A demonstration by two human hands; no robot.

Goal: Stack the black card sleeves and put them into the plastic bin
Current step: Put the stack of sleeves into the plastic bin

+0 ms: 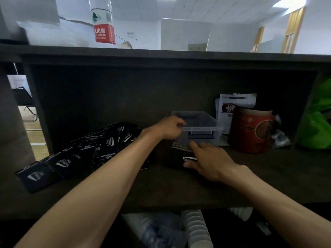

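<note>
Head view looks down into a dark shelf bay (pixel 179 190) where both bare arms reach forward. The left hand (pixel 170 128) has its fingers curled over the near left rim of the clear plastic bin (pixel 202 122), gripping it; the bin appears empty, though its far half is dim. The right hand (pixel 209 162) lies with fingers straight and spread, pressing flat on a small stack of black card sleeves (pixel 176 158) that sits on the shelf touching or just in front of the bin's near wall, below its dark handle (pixel 200 136). So the stack is directly under the right hand and the bin lies just beyond it, further into the shelf; the right hand is the nearer one for lifting the stack up and over the near rim. A larger loose heap of black sleeves (pixel 86 153) lies well to the left, fanned out with long axes running in mixed directions, nearer the left arm. White print on them reads "CAMPING CLUB", some upside down. On the top ledge stands a water bottle (pixel 103 22) whose red label shows "SPRING". Right of the bin stand a torn red paper canister (pixel 250 129) and a white packet (pixel 236 104).
</note>
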